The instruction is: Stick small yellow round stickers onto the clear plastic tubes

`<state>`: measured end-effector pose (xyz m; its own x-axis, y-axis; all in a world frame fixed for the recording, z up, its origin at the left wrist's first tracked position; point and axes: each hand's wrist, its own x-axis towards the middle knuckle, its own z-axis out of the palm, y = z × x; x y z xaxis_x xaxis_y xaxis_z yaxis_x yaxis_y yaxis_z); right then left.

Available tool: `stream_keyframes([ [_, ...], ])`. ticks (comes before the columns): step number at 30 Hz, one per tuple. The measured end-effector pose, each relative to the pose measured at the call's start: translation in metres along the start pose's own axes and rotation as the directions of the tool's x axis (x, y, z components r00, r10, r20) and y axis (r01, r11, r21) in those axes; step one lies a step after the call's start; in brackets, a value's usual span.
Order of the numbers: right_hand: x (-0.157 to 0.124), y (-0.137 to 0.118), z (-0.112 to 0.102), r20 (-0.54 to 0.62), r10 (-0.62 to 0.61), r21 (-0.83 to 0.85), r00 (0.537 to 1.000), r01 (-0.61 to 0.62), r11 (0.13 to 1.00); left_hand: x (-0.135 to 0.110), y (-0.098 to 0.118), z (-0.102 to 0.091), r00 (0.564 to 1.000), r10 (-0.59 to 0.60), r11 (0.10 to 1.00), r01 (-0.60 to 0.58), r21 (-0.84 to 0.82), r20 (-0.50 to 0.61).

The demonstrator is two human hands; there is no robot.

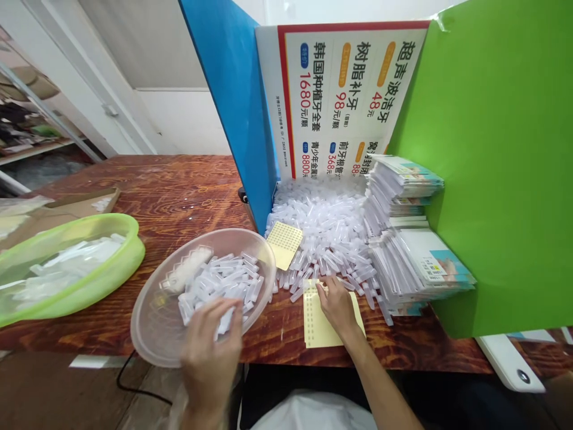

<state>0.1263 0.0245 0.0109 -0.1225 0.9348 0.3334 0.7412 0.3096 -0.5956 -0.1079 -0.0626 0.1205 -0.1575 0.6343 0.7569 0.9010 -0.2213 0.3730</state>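
Two bare hands at a wood-grain table (188,185). Your left hand (212,346) is over the near side of a clear oval basin (150,316), fingers half curled, blurred; white tubes (219,278) lie below and at the fingertips, and whether you have hold of one, cannot tell. Your right hand (336,301) is partly closed on top of yellow sticker sheets (329,331), fingertips at the far edge; pinch or mere touch, cannot tell. Sheets lie flat near your edge of the table, rows of small marks, too small to read. Another yellow sheet (285,243) rests on the loose tube heap (326,221) beyond.

Writing: priced dental board (340,89) behind the heap. You can read 韩国种植牙全套 1680元/颗, 树脂补牙 98元/颗, 超声波洁牙 48元; lower row partly hidden, with 368, 8800 and 88. Blue panel (237,89) to its left, green panel (496,167) to its right. Stacked printed cards (416,263) beside the heap, print too small to trust. Far left, a green basin (111,269) holds clear plastic pieces.
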Motion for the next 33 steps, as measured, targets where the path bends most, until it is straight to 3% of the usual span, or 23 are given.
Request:
stream_keyframes([
  [2,0.013,-0.003,0.007,0.009,0.066,-0.156,0.998,-0.063,0.986,-0.020,0.014,0.019,0.975,0.048,0.985,-0.009,-0.173,0.218],
  [3,0.018,-0.005,0.010,0.010,0.101,-0.228,0.995,-0.096,0.969,-0.030,0.020,0.030,0.938,0.068,0.971,0.017,-0.240,0.341],
  [6,0.031,-0.013,0.017,0.011,0.166,-0.380,0.986,-0.150,0.913,-0.056,0.029,0.062,0.751,0.133,0.952,0.084,-0.293,0.646],
  [8,0.035,-0.016,0.017,0.029,0.173,-0.421,0.985,-0.145,0.895,-0.068,0.028,0.076,0.647,0.143,0.958,0.099,-0.269,0.749],
  [10,0.035,-0.017,0.014,0.050,0.176,-0.424,0.983,-0.138,0.895,-0.076,0.025,0.083,0.604,0.133,0.962,0.114,-0.250,0.786],
  [16,0.017,-0.002,0.000,0.012,0.201,-0.403,0.980,-0.179,0.898,-0.083,0.023,0.085,0.637,0.141,0.943,0.146,-0.298,0.758],
  [21,0.009,0.003,0.007,0.031,0.099,-0.381,0.995,-0.080,0.921,-0.087,0.023,0.088,0.649,0.160,0.949,0.107,-0.297,0.744],
  [26,0.009,0.003,0.011,0.042,0.091,-0.310,0.995,-0.073,0.948,-0.093,0.024,0.090,0.682,0.146,0.959,0.080,-0.271,0.717],
  [29,0.003,0.006,0.004,0.009,0.096,-0.221,0.995,-0.091,0.971,-0.094,0.027,0.089,0.680,0.149,0.965,0.057,-0.255,0.718],
  [33,-0.013,0.010,-0.005,-0.061,0.133,0.057,0.989,-0.130,0.990,-0.093,0.029,0.089,0.674,0.139,0.970,0.056,-0.238,0.726],
])
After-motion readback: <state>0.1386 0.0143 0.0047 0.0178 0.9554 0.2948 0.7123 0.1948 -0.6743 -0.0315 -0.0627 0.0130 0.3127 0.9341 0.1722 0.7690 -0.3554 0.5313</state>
